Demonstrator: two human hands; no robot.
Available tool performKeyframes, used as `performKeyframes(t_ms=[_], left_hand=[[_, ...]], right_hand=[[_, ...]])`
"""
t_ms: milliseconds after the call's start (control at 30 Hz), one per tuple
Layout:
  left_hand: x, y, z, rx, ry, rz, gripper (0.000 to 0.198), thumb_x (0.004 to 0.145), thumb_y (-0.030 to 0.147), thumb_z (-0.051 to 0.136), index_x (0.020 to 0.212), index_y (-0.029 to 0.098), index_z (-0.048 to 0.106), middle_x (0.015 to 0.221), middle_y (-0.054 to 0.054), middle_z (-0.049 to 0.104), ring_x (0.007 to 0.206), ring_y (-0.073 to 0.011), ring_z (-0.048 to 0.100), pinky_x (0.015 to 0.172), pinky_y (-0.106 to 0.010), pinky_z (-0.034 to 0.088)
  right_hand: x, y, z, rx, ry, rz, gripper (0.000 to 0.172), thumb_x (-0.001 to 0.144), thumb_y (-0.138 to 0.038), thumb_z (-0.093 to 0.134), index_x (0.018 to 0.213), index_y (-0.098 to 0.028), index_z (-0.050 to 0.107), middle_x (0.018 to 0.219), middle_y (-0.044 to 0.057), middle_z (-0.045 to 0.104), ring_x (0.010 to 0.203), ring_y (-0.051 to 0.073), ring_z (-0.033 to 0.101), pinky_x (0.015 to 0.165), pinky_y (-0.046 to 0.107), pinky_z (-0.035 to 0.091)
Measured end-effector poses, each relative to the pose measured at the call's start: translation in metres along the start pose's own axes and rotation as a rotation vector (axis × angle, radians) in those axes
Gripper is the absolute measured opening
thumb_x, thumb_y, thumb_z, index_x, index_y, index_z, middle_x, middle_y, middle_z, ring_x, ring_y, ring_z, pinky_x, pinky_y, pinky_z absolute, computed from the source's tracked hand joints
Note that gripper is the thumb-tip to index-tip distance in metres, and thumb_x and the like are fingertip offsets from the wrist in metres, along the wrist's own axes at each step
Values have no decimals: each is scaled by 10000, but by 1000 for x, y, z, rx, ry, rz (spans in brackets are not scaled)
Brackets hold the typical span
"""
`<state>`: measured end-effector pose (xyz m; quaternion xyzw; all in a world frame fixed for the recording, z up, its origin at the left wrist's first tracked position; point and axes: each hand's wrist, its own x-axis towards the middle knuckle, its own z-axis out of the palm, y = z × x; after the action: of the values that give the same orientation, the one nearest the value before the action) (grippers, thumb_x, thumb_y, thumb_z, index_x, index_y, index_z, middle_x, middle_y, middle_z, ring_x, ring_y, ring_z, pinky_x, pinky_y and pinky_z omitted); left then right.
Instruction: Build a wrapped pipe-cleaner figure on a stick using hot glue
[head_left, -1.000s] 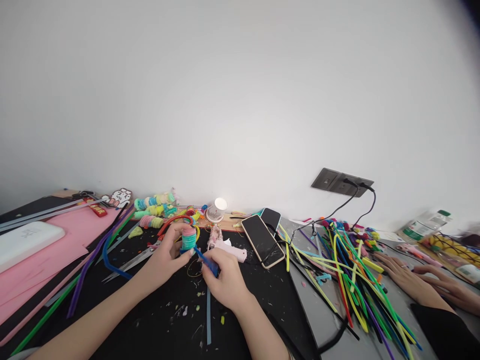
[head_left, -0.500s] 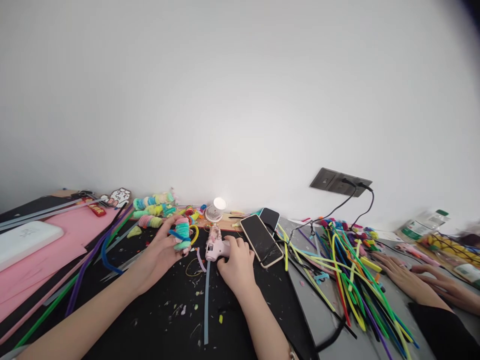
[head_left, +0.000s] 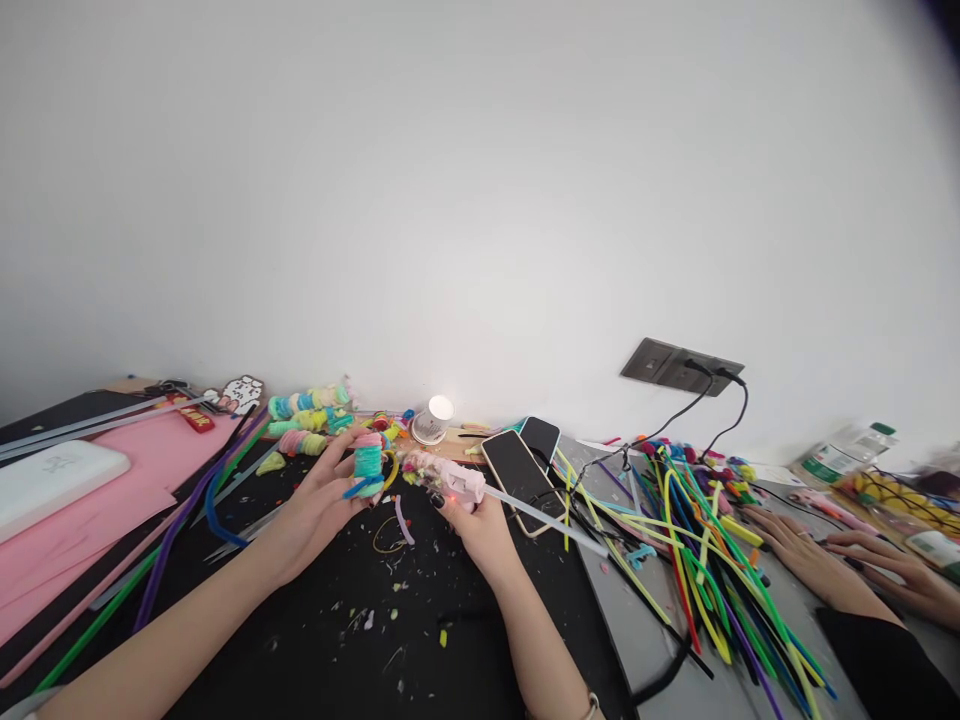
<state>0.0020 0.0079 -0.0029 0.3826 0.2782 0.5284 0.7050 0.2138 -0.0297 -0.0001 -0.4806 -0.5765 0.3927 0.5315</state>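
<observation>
My left hand [head_left: 324,502] has its fingers closed around a pipe-cleaner spool [head_left: 368,462] in pink and turquoise, with a blue piece at its lower end and a yellow loop [head_left: 391,470] at its right side. In my right hand [head_left: 480,530] is a pink hot glue gun [head_left: 457,482], its messy nozzle pointing left at the spool, a short gap apart. A small red light glows on the gun. From its rear a long translucent glue stick [head_left: 547,520] sticks out to the right, passing over a phone [head_left: 523,480].
Behind stands a lit paper cup [head_left: 432,420]. More wound pipe-cleaner pieces [head_left: 307,420] lie left of it. At right are loose pipe cleaners [head_left: 697,560], cords from a wall socket [head_left: 681,366], a bottle [head_left: 847,450] and another person's hands [head_left: 810,560]. Scraps dot the black mat [head_left: 322,640].
My right hand has lifted the glue gun and turned it, so the nozzle swung left toward the spool and the glue stick swung right. The spool has tilted slightly more upright.
</observation>
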Motion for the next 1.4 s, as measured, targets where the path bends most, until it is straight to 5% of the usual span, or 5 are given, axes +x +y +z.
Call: performKeyframes(t_ms=[133,233,1400], left_hand=[[0,2,1,26,2,-10,566,807,250,658,1332,359,475,1091,-51,560,859,-207,536,716,-326,493],[0,3,0,34,-7,-15,554,814,273,649,1332,357,472,1104,-51,559,842,-206,537,692,-323,486],[-1,1,-4,87,-77,2,494,840,277,583,1314,371,481,1022,-25,578,777,-184,543,697,-327,483]], right_hand=[[0,4,0,141,-98,94,318,713,-457,730,861,-186,657,599,-21,585,494,114,450,473,233,353],[0,3,0,180,-148,141,315,712,-465,734,766,-182,608,524,-53,511,439,77,348,430,211,260],[0,3,0,38,-160,126,330,758,-496,659,699,-182,575,488,-52,480,429,83,361,432,215,271]])
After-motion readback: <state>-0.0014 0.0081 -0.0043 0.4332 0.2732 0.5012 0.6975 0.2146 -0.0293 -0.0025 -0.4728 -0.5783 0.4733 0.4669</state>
